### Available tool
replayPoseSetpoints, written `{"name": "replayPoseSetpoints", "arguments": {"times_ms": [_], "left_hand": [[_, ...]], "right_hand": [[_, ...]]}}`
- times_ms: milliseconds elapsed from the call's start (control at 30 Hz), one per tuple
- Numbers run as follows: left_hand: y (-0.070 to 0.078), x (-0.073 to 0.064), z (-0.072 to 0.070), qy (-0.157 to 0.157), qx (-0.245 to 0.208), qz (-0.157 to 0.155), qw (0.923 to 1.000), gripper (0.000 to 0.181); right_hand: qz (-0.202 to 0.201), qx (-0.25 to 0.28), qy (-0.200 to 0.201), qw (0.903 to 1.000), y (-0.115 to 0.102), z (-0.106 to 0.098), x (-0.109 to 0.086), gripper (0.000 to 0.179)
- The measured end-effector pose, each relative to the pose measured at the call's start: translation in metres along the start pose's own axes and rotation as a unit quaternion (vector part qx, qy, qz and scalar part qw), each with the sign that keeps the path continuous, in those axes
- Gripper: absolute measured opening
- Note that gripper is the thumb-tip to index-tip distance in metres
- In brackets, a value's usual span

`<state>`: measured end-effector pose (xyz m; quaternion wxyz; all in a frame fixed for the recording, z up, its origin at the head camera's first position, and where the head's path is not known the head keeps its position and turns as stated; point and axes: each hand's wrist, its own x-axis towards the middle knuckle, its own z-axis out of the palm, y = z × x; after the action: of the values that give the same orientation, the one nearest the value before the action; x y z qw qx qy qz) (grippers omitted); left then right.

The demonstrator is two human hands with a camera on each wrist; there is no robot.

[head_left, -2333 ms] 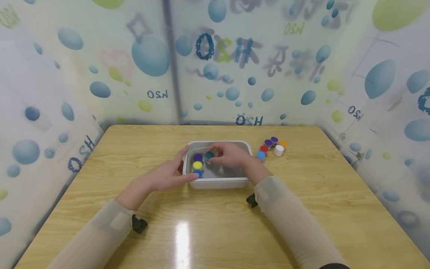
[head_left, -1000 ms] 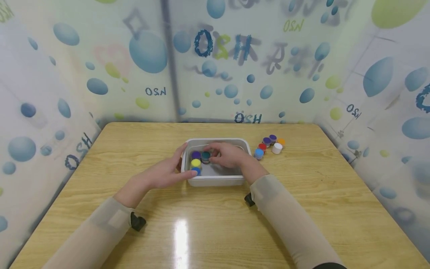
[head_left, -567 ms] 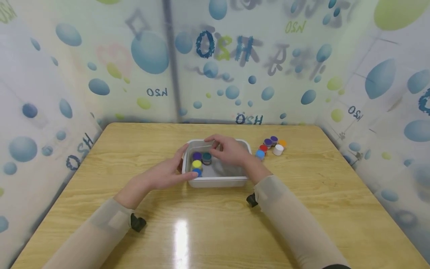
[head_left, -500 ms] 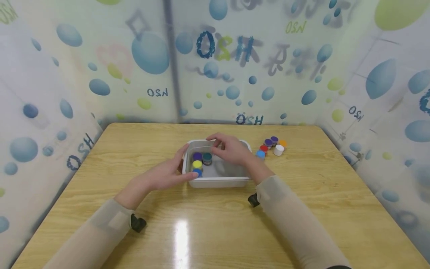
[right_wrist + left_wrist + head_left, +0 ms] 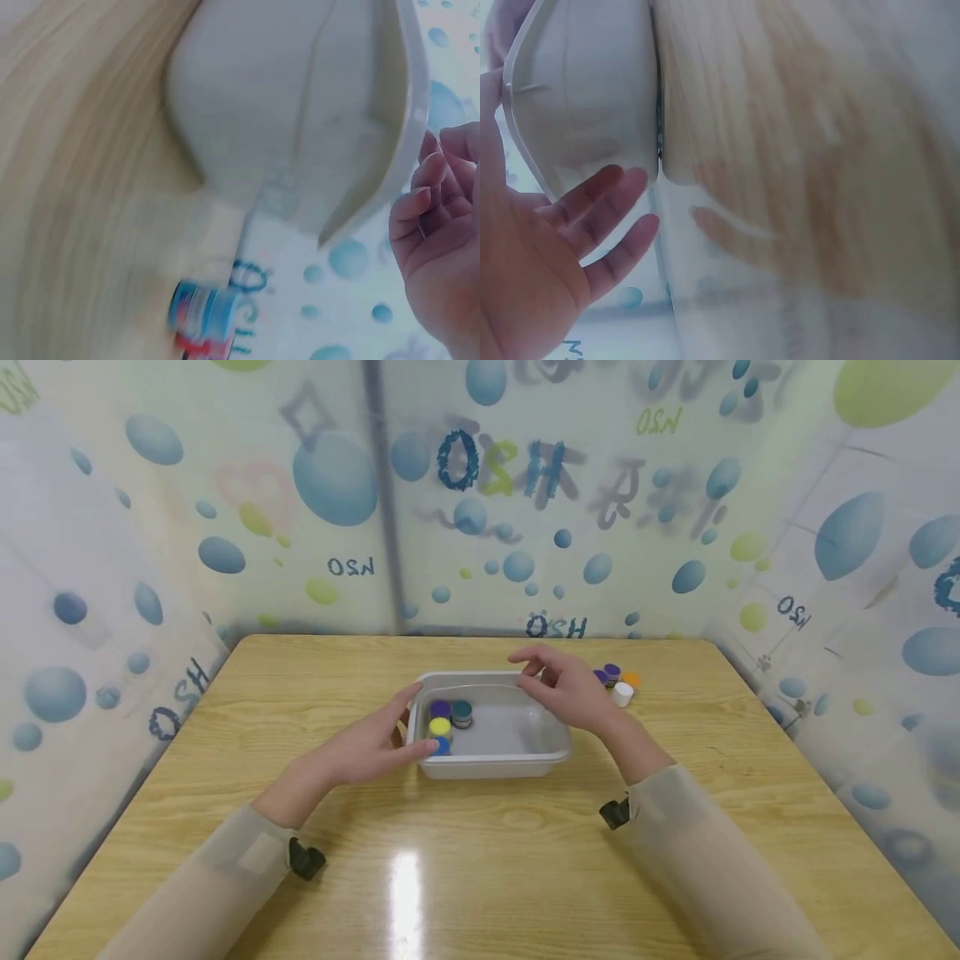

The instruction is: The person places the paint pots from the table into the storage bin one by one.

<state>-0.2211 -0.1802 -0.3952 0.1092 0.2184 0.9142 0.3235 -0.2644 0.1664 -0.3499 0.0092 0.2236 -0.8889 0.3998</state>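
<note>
A white plastic tub (image 5: 495, 768) stands on the table. My left hand (image 5: 367, 747) grips its left end, thumb over the front rim, fingers along the outer wall; the left wrist view shows those fingers (image 5: 604, 210) loosely bent beside the wall. Inside the tub, at the left, are small jars with a purple lid (image 5: 440, 709), a yellow lid (image 5: 439, 727) and a blue lid (image 5: 442, 746), the blue one partly under my thumb. A teal-lidded jar (image 5: 462, 714) stands right of the purple one. My right hand (image 5: 566, 689) hovers at the tub's back right rim, fingers loosely bent, holding nothing.
On the table (image 5: 450, 860), right of the tub, several more jars stand grouped, including a white-lidded jar (image 5: 622, 695) and an orange-lidded jar (image 5: 632, 680). My right hand hides some in the head view; a light-blue-lidded jar (image 5: 206, 309) shows in the right wrist view.
The teal-lidded jar came down beside the purple one and my right hand let go of it. That hand then rose and moved right to the tub's right end. The left hand stayed put.
</note>
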Motion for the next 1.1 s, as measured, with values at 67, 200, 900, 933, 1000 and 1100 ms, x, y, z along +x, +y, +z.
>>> {"name": "replayPoseSetpoints", "arguments": {"times_ms": [67, 200, 900, 933, 1000, 1100], "left_hand": [[0.000, 0.000, 0.000, 0.005, 0.000, 0.006, 1.0000, 0.103], [-0.001, 0.001, 0.000, 0.008, -0.002, 0.011, 0.9999, 0.098], [-0.006, 0.006, 0.001, -0.021, -0.022, 0.012, 0.9995, 0.093], [-0.006, 0.006, 0.001, -0.021, -0.021, 0.012, 0.9995, 0.093], [-0.007, 0.007, 0.001, -0.022, -0.020, 0.011, 0.9995, 0.093], [-0.007, 0.006, 0.002, -0.023, -0.023, 0.011, 0.9994, 0.093]], "right_hand": [[0.016, 0.004, 0.003, 0.9999, 0.008, -0.006, -0.006, 0.033], [0.035, 0.016, 0.022, 0.9990, 0.026, -0.018, -0.018, 0.033], [0.122, -0.017, 0.000, 0.9924, 0.094, -0.055, -0.053, 0.032], [0.126, -0.023, -0.009, 0.9917, 0.097, -0.055, -0.053, 0.032], [0.132, -0.036, -0.030, 0.9902, 0.100, -0.055, -0.052, 0.033], [0.128, -0.054, -0.057, 0.9887, 0.103, -0.054, -0.050, 0.035]]}}
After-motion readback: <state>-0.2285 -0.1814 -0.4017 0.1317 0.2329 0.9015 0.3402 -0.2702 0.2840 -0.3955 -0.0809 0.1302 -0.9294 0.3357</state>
